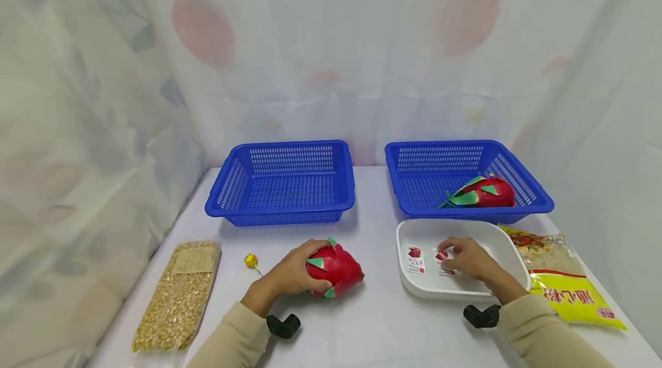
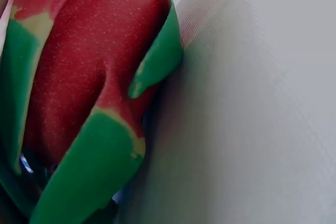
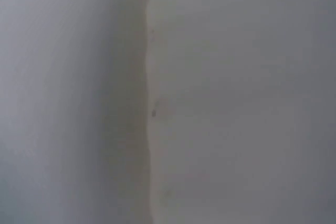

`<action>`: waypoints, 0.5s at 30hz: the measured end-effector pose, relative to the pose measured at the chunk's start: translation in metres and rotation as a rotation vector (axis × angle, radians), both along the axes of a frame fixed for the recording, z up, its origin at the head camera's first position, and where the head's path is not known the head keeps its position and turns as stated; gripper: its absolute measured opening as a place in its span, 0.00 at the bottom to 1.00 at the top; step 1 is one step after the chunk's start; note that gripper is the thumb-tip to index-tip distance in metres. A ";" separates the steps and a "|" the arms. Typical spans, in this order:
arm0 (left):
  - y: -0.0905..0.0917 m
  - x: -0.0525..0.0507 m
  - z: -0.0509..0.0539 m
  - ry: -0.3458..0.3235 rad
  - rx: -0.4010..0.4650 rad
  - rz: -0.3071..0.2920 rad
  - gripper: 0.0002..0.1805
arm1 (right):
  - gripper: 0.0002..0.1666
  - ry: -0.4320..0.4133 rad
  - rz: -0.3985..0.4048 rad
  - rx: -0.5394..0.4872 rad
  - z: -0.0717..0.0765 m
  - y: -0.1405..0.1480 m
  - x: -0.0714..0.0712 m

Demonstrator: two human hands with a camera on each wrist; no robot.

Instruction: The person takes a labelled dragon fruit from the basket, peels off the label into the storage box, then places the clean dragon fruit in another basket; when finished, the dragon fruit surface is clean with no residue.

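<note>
My left hand (image 1: 295,273) grips a red dragon fruit (image 1: 338,269) with green scales, lying on its side on the white table. In the left wrist view, the dragon fruit (image 2: 84,72) fills the left half, with a bit of a finger at the top corner. Inside a white plastic tray (image 1: 411,287), my right hand (image 1: 470,259) pinches a small label (image 1: 441,255) printed with a dragon fruit. A similar label (image 1: 415,259) lies to its left in the tray. The right wrist view shows only a pale, blurred surface, no fingers.
Two blue baskets stand at the back: the left basket (image 1: 289,210) holds nothing visible, the right basket (image 1: 414,204) another dragon fruit (image 1: 491,192). A bag of corn kernels (image 1: 178,299) and a lollipop (image 1: 251,261) lie left; a yellow food packet (image 1: 574,287) lies right of the tray.
</note>
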State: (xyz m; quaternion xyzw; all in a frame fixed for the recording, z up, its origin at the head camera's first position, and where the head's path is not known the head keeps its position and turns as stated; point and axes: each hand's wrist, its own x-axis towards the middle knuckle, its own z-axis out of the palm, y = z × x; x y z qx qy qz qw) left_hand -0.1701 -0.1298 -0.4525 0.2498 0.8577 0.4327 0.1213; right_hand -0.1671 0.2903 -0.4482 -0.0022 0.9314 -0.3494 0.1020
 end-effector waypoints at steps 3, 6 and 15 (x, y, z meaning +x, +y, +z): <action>0.000 0.000 0.000 0.002 0.000 0.000 0.44 | 0.23 0.065 0.057 0.072 -0.003 -0.001 -0.001; -0.001 0.000 0.000 0.003 -0.002 0.001 0.44 | 0.23 0.111 0.087 0.144 -0.004 -0.003 -0.001; 0.000 -0.001 -0.001 -0.005 -0.020 0.000 0.45 | 0.31 0.094 0.052 0.193 -0.001 -0.007 0.002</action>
